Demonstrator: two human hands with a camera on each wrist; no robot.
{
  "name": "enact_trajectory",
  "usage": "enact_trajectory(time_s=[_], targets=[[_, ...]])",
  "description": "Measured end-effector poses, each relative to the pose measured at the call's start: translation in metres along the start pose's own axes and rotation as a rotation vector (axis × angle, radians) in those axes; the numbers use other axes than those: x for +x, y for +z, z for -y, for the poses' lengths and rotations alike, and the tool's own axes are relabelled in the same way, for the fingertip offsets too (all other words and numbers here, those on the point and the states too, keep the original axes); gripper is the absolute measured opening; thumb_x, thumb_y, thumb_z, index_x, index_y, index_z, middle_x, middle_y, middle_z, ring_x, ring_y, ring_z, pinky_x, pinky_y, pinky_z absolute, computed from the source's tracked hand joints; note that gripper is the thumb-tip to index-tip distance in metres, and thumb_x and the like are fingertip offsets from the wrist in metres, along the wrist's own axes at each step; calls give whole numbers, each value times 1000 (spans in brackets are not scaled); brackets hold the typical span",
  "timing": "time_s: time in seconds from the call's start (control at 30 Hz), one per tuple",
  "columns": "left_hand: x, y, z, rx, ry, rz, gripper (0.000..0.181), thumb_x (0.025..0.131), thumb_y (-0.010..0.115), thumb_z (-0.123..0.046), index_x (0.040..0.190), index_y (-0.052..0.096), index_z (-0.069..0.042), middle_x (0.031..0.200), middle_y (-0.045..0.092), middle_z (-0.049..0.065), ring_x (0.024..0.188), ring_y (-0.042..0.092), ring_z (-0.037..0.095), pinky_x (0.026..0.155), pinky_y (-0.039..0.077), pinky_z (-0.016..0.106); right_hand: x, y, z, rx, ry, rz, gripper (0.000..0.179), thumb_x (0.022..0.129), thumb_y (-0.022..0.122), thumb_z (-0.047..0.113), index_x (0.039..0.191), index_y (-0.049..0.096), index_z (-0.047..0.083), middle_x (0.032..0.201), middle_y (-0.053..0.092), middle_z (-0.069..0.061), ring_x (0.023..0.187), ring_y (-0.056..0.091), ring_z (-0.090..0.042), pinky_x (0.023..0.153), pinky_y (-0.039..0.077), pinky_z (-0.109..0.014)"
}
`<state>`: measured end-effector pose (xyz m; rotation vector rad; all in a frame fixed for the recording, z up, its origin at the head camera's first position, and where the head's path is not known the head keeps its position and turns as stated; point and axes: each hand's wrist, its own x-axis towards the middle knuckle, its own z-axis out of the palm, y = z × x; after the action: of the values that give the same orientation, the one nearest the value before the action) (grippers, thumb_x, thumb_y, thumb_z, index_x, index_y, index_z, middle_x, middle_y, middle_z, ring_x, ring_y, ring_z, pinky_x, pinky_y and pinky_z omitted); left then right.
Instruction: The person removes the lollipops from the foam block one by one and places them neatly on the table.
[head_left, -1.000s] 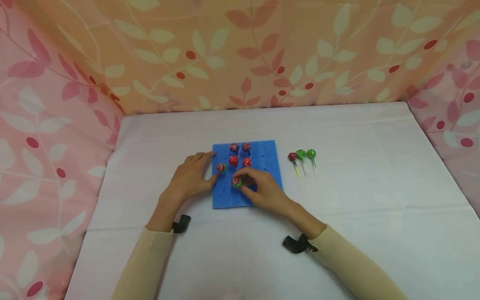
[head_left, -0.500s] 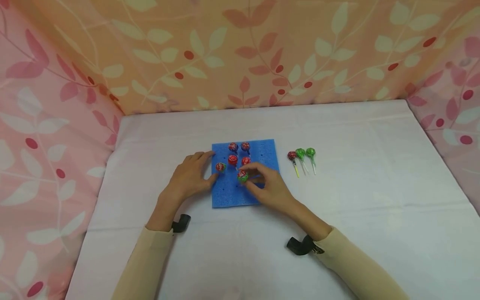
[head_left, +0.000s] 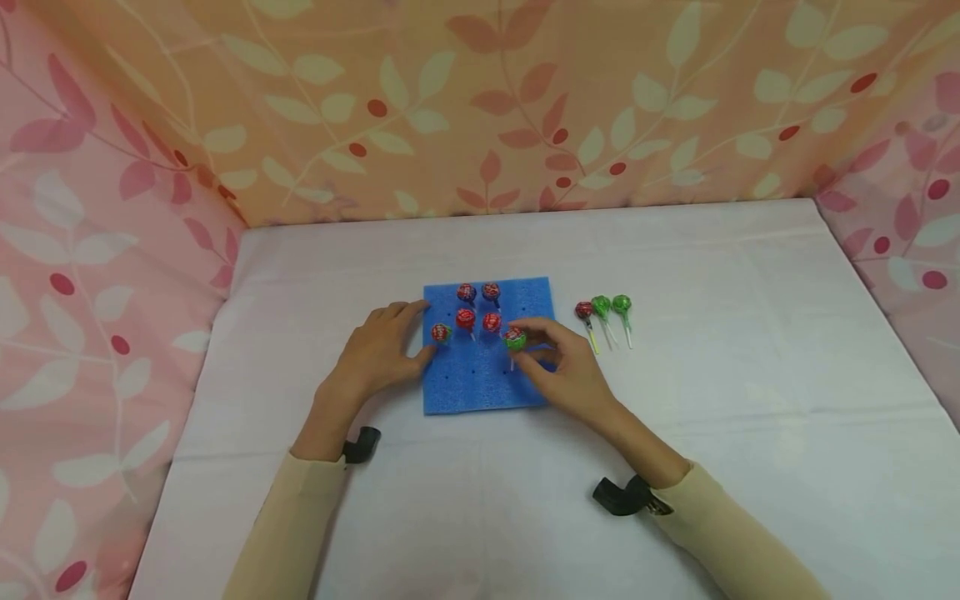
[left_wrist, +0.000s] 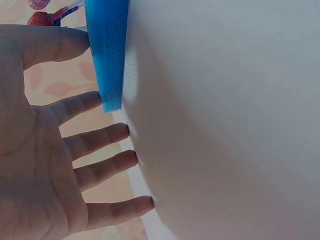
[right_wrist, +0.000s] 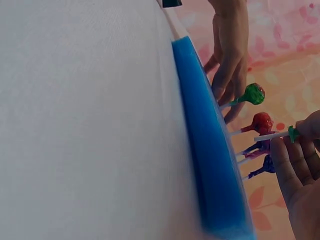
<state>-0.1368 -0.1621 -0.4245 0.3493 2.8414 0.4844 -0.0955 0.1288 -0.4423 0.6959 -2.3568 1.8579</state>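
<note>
My right hand (head_left: 570,367) pinches a lollipop with a red-and-green wrapper (head_left: 515,340) by its head, over the right part of the blue foam board (head_left: 480,396). In the right wrist view the held lollipop's white stick (right_wrist: 272,135) points at the board, its tip clear of the foam. My left hand (head_left: 380,350) lies at the board's left edge with fingers spread; the left wrist view has its thumb and forefinger against the foam's side. Standing in the board are a red-and-green lollipop (head_left: 441,333), two red lollipops (head_left: 466,320) and two dark-wrapped lollipops (head_left: 467,292).
Right of the board, one dark red lollipop (head_left: 584,311) and two green lollipops (head_left: 622,305) lie on the white-covered table (head_left: 720,358). Small holes dot the foam. A leaf-patterned curtain (head_left: 480,108) borders the table at the back and sides.
My right hand has carried the red-and-green lollipop rightward and slightly back across the board, away from the left column. The left hand has stayed at the board's edge.
</note>
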Motion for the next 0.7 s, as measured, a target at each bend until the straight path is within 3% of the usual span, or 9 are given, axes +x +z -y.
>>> enact_trajectory(time_s=[0.23, 0.7], targets=[[0, 1, 1, -4, 1, -5, 75, 97, 64, -47, 162, 42, -18, 165, 46, 16, 152, 43, 44, 117, 43, 70, -3, -8, -1, 13, -31, -50, 47, 89, 72, -13, 134, 59, -10, 120, 71, -22, 107, 68, -1, 85, 64, -23], [0, 2, 0, -4, 3, -12, 75, 97, 64, -47, 162, 42, -18, 164, 47, 16, 152, 43, 44, 117, 42, 70, -7, -21, -4, 1, -74, -103, 43, 89, 72, -15, 129, 62, -5, 119, 72, -23, 105, 68, -2, 82, 61, -16]])
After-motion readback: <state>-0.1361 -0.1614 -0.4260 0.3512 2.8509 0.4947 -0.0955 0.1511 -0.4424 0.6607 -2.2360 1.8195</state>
